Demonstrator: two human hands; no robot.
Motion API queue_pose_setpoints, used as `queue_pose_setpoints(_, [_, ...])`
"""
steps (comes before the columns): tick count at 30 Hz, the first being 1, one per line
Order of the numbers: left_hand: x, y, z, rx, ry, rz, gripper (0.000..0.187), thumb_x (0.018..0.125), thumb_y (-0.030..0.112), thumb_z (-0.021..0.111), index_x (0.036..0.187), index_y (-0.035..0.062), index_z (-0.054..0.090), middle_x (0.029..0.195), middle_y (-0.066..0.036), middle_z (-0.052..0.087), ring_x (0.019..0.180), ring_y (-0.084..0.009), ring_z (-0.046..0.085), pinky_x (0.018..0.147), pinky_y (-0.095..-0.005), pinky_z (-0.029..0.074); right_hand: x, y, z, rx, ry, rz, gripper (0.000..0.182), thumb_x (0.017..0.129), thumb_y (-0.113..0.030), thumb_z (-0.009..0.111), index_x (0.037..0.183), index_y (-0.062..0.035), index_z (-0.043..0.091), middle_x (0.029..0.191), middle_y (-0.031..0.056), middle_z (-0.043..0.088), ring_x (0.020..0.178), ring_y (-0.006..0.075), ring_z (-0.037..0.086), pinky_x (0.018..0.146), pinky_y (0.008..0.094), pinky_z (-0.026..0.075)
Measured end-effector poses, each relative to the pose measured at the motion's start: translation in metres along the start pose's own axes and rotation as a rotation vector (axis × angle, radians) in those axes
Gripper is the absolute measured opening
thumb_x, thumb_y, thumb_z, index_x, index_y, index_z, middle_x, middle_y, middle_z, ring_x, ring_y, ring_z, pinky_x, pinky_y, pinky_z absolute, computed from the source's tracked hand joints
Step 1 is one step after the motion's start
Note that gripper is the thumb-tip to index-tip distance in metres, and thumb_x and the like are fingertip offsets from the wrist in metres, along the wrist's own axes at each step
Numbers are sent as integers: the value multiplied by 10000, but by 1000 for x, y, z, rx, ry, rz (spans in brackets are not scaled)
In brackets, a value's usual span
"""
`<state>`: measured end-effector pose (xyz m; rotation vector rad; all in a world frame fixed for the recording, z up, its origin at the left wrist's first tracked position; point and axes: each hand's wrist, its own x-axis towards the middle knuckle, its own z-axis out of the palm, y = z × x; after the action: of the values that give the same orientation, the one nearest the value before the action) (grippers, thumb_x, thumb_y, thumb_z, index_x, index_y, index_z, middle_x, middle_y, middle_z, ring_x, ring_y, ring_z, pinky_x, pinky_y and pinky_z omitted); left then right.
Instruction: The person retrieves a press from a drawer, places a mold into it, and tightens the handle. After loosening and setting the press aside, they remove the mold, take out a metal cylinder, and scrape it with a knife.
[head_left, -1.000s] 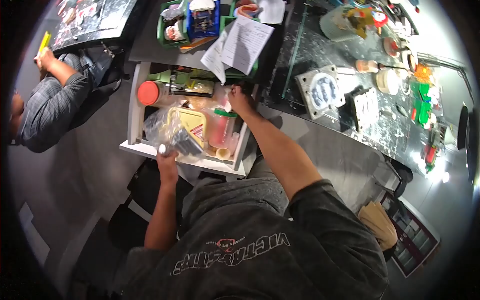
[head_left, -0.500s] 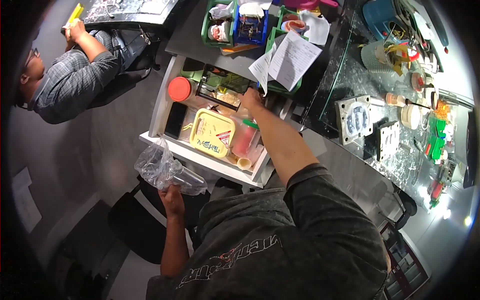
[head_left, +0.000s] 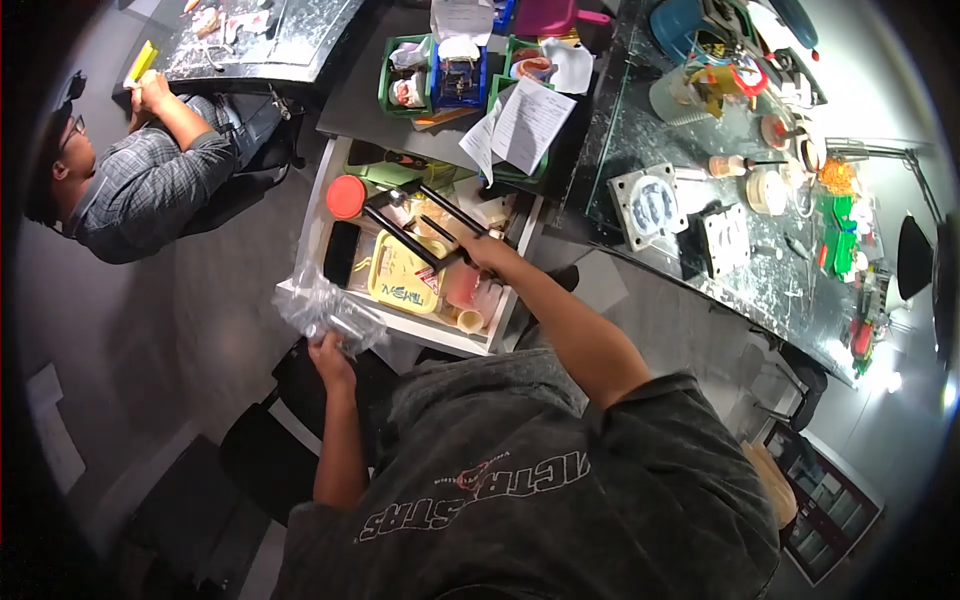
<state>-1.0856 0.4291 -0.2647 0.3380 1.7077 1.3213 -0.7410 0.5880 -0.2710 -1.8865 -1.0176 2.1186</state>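
My right hand (head_left: pixel 487 252) is closed around one end of a black metal frame with two long parallel bars (head_left: pixel 402 237), held tilted over the open drawer (head_left: pixel 420 332). My left hand (head_left: pixel 328 358) grips a crumpled clear plastic bag (head_left: pixel 322 308) beside the drawer's front left corner; a cylindrical shape inside is blurred. Below the frame sits a yellow tub (head_left: pixel 392 268) with blue handwriting. Around it lie a red-lidded jar (head_left: pixel 346 197), a flat black object (head_left: pixel 342 252), a pinkish-red container (head_left: pixel 462 284) and a small cream cup (head_left: pixel 469 320).
Green and blue bins (head_left: pixel 461 80) with dental models and papers (head_left: pixel 533 122) stand behind the drawer. On the right workbench (head_left: pixel 700 160) are metal mould halves (head_left: pixel 649 207), jars and tools. A person (head_left: pixel 155 180) sits at another table, left. A black chair (head_left: pixel 258 450) stands near my left arm.
My right hand has lifted the black frame up from among the drawer's contents and drawn it toward me, turning it. My left hand and the bag have shifted slightly left and up in view.
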Motion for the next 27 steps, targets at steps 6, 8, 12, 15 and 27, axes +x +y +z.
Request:
queue_pose_setpoints(6, [35, 13, 110, 100, -138, -81, 208, 825, 76, 602, 1025, 35, 561, 964, -58, 586, 817, -156, 570, 708, -301, 483, -163, 50, -58, -492, -62, -60, 344, 1002, -380, 389, 1168, -196, 627, 733, 112, 637, 649, 253, 629, 623, 397, 489])
queue_pose_setpoints(8, [51, 8, 157, 87, -273, -167, 234, 821, 147, 636, 1021, 49, 563, 990, -58, 588, 869, -155, 571, 737, -332, 496, -242, 31, -69, -565, -62, 184, 345, 1002, -355, 387, 1226, -219, 612, 781, 131, 650, 699, 271, 649, 659, 408, 500])
queue_pose_setpoints(12, [100, -39, 226, 490, -287, -299, 749, 735, 304, 784, 1324, -51, 489, 1268, -169, 573, 1184, -305, 509, 982, -464, 421, -344, 100, -82, -531, 49, 239, 344, 998, -356, 417, 1273, -249, 595, 771, 146, 633, 695, 288, 645, 651, 411, 498])
queue_pose_setpoints(15, [82, -48, 273, 962, -30, 350, 822, 778, 301, 768, 1416, -55, 391, 1380, -204, 503, 1330, -334, 408, 1115, -443, 303, -440, 67, -65, -407, 247, 314, 407, 984, -452, 475, 1180, -146, 659, 782, 158, 657, 703, 280, 654, 656, 396, 505])
queue_pose_setpoints(27, [-320, 141, 336, 380, -2368, 1225, 644, 777, 313, 791, 1310, 61, 534, 1137, -138, 620, 1066, -306, 588, 950, -412, 451, -536, 106, -36, 690, 478, 89, 407, 952, -381, 595, 925, 11, 700, 659, -39, 529, 565, 78, 494, 580, 241, 425])
